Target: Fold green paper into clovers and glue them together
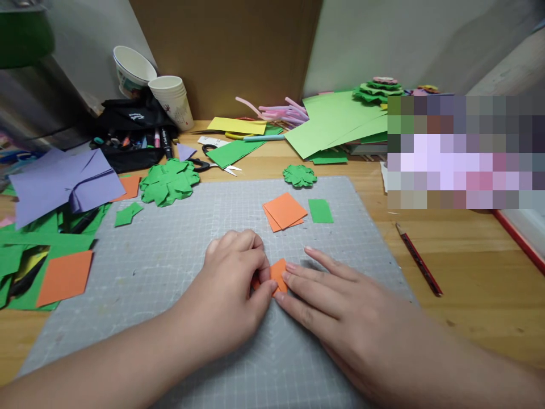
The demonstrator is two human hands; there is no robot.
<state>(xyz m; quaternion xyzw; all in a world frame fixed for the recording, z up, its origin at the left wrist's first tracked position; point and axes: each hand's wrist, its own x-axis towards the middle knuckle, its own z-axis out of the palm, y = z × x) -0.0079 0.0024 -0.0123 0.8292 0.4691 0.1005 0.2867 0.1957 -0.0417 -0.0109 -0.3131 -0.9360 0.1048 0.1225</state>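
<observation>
A small folded piece of orange paper (279,274) lies on the grey cutting mat (170,335), between my two hands. My left hand (238,278) is closed, its thumb and curled fingers pinching the left part of the paper and hiding some of it. From the other side, my right hand (340,301) lies nearly flat with fingers stretched out, the fingertips touching the paper's right edge. Just beyond my hands are stacked orange paper squares (285,211) and a green paper rectangle (321,211). Farther back sits a round green folded-paper shape (300,175).
A larger green paper shape (169,182), scissors (208,162) and a black pencil case (131,136) stand at the back left. Purple sheets (63,184) and green scraps crowd the left. A pencil (419,260) lies right of the mat. Paper cups (172,101) stand behind.
</observation>
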